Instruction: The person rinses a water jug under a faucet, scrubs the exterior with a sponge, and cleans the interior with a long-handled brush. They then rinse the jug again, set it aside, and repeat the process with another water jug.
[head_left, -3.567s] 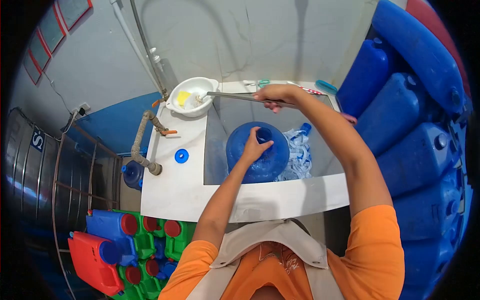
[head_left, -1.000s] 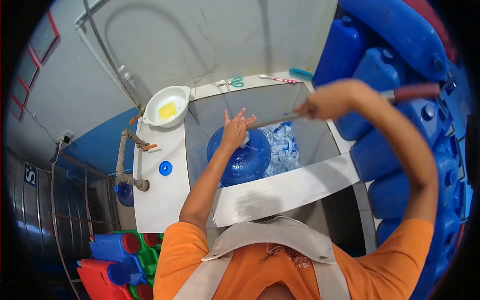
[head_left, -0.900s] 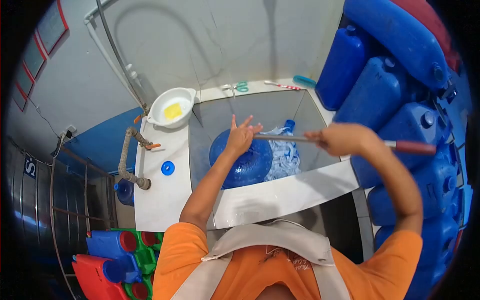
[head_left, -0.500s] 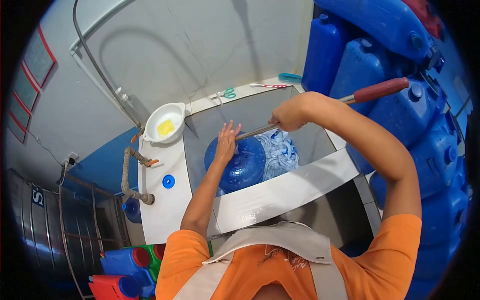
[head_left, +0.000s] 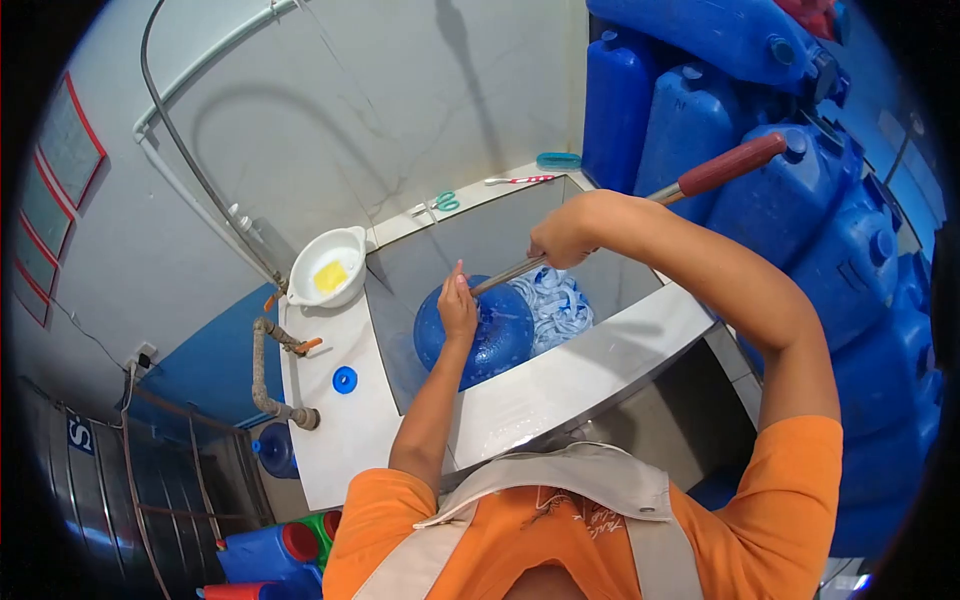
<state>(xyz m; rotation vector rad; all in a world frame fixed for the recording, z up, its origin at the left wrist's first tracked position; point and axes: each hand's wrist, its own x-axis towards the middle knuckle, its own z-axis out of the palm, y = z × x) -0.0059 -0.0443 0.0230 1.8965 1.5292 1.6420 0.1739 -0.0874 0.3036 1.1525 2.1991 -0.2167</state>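
A round blue water jug (head_left: 500, 345) sits in the grey sink basin, its neck partly hidden behind my left hand (head_left: 460, 308). That hand is cupped at the neck, fingers together and pointing up. My right hand (head_left: 565, 235) is closed around a long metal rod (head_left: 515, 271) with a dark red grip (head_left: 733, 165). The rod slants down to the jug's mouth beside my left hand; its lower end is out of sight. Crumpled white and blue strips (head_left: 553, 305) lie in the basin to the right of the jug.
On the ledge are a white basin (head_left: 350, 285) with a yellow sponge (head_left: 330, 276), a blue cap (head_left: 345, 379), scissors (head_left: 445, 202), a toothbrush (head_left: 520, 180) and a teal brush (head_left: 558, 160). A pipe with a tap (head_left: 262, 370) stands left. Blue jerrycans (head_left: 690, 125) are stacked on the right.
My left hand's spread fingers have come together at the jug's neck. The view has shifted slightly; my right hand keeps its hold on the rod.
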